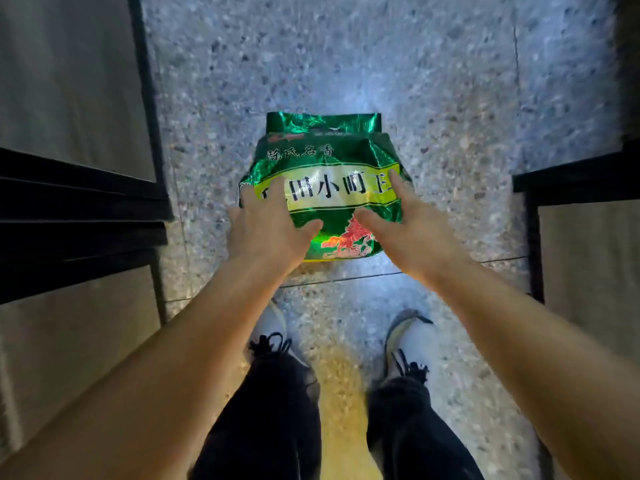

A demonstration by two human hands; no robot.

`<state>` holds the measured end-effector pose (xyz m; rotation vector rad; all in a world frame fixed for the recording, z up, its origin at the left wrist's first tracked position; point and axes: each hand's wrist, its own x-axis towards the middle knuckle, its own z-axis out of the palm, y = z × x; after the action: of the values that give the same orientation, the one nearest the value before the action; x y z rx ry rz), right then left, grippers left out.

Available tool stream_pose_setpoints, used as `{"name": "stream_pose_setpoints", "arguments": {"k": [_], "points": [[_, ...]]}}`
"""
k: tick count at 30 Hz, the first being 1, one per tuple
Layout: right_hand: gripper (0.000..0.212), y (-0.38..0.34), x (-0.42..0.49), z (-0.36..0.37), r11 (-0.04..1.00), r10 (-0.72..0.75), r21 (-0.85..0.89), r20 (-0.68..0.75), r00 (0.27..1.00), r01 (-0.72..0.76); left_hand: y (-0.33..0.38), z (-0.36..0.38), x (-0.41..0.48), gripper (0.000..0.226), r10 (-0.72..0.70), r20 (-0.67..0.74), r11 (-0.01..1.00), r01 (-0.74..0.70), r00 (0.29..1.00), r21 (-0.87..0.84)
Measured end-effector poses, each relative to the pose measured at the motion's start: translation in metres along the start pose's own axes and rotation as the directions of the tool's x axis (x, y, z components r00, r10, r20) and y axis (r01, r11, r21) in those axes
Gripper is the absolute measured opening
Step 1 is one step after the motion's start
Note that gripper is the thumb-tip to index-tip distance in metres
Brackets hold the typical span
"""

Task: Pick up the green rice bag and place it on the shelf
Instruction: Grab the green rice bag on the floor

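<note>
Standing upright on the speckled floor (pixel 433 81) at the centre of the frame, the green rice bag (pixel 325 174) was found between two dark-framed shelf units, one at the left edge (pixel 79 202) and one at the right edge (pixel 575 178). Both bare hands were on it. The left hand (pixel 266 226) lay against the bag's left flank, fingers spread over the yellow label band and thumb pointing inward across the lower front. The right hand (pixel 408 220) mirrored it on the right flank, forefinger raised along the label and thumb lying toward the red printed figure low on the front.

Neither grip was closed: both hands were splayed wide and pressed flat to the foil, bracketing the bag from either side. Whether the bag's weight had left the floor could not be told, as its base was partly hidden behind the hands. The two-sided hold was judged sensible, since a full, slippery foil sack (its surface creased and glossy under the light) would likely sag or slide from a one-handed pinch.

As to contents, the bag appeared full and sealed, its top folded flat and its body bulging; the rice itself was not visible. The shelf boards at left and right showed nothing on their visible parts.

The person's two shoes (pixel 405 344) stood just below the bag in the frame, feet apart, a stance judged suited to lifting. The task was assessed as at its opening step, with the placing not yet done.
</note>
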<state>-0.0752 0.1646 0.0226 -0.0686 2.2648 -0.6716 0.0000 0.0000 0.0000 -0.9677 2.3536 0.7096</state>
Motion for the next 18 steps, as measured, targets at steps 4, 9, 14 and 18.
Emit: {"name": "stream_pose_setpoints", "arguments": {"k": [4, 9, 14, 18], "points": [[0.085, 0.019, 0.033, 0.039, 0.996, 0.078, -0.051, -0.03, 0.996, -0.08, -0.023, 0.035, 0.026, 0.09, -0.033, -0.005, 0.999, 0.033, 0.999, 0.037], [0.086, 0.033, 0.057, 0.061, 0.967, 0.159, -0.181, -0.131, 0.979, -0.181, -0.042, 0.06, 0.042, 0.098, -0.032, -0.038, 0.997, 0.034, 0.999, 0.063], [0.093, 0.049, 0.076, 0.071, 0.949, 0.196, -0.207, -0.197, 0.961, -0.236, -0.056, 0.07, 0.064, 0.111, -0.106, -0.071, 0.987, 0.096, 0.992, -0.127], [0.104, 0.053, 0.086, 0.086, 0.962, 0.272, 0.049, -0.277, 0.921, -0.27, -0.061, 0.077, 0.07, 0.106, -0.135, -0.17, 0.928, 0.065, 0.976, -0.367]]}}
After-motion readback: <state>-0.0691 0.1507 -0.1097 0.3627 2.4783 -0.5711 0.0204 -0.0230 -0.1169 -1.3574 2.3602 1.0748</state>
